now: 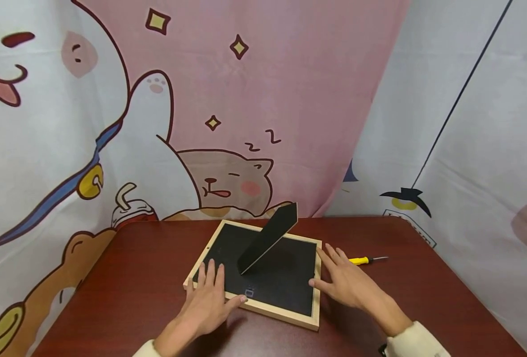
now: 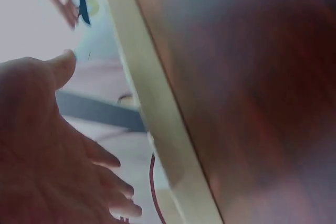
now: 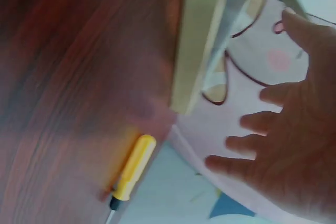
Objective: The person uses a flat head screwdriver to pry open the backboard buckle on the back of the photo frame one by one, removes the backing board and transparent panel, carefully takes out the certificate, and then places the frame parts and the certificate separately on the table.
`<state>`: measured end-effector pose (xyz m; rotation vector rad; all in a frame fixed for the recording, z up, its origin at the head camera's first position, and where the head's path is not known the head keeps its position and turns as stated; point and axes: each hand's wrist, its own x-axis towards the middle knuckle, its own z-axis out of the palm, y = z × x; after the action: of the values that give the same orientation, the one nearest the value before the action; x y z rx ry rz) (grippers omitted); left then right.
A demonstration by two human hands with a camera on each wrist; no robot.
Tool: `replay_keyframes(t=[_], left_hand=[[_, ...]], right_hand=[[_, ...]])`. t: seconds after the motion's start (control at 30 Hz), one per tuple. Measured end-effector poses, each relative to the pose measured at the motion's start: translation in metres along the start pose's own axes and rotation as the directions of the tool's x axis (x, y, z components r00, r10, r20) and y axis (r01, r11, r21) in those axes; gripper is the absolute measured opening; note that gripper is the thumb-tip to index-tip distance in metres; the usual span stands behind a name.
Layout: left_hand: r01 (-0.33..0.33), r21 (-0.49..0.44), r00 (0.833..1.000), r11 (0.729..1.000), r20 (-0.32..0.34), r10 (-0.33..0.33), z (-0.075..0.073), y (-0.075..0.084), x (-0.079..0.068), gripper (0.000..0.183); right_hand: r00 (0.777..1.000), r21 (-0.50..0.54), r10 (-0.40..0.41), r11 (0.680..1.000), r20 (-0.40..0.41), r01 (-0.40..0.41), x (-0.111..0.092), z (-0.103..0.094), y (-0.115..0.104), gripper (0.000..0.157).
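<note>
A picture frame (image 1: pixel 286 318) with a pale wooden border lies back side up on the table. From its black backing board (image 1: pixel 290 277) a black easel stand (image 1: pixel 272 235) rises at a slant. My left hand (image 1: pixel 205 305), fingers spread and straight, is over the frame's near left corner; the left wrist view shows its palm beside the wooden edge (image 2: pixel 157 103). At the right edge is my right hand (image 1: pixel 353 282), also spread, with thumb and fingertips overlapping the border in the head view. Neither hand grips anything.
A yellow-handled screwdriver (image 1: pixel 359 261) lies on the dark red-brown table (image 1: pixel 143 263), just beyond my right hand. A cloth backdrop (image 1: pixel 312 99) with cartoon animals hangs behind the table and along its sides.
</note>
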<state>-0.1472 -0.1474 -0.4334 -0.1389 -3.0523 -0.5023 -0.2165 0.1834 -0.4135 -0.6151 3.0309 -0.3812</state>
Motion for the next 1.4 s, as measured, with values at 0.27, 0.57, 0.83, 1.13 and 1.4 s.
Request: replay_keyframes(t=[0.27,0.57,0.83,1.13,1.4], left_hand=[[0.011,0.042,0.999,0.999,0.037,-0.012,0.025,0.026,0.010,0.103],[0.019,0.169,0.993,0.985,0.108,-0.037,0.035,0.035,0.012,0.107],[-0.009,0.186,0.995,0.983,0.102,-0.010,0.036,0.037,0.016,0.107],[-0.064,0.166,0.986,0.984,0.161,0.037,0.028,0.022,0.022,0.106],[-0.168,0.129,0.963,0.977,0.232,0.135,0.019,-0.004,0.033,0.105]], right_hand=[[0.999,-0.022,-0.042,0.999,0.003,0.042,0.041,0.024,0.018,0.091],[0.999,-0.020,-0.049,0.999,0.009,0.049,0.078,0.043,0.027,0.091],[0.999,-0.053,-0.013,0.998,0.045,0.015,0.086,0.044,0.032,0.089],[0.999,-0.082,-0.011,0.997,0.037,0.014,0.071,0.046,0.029,0.088],[1.000,-0.090,0.013,0.996,0.019,-0.011,0.047,0.049,0.021,0.089]])
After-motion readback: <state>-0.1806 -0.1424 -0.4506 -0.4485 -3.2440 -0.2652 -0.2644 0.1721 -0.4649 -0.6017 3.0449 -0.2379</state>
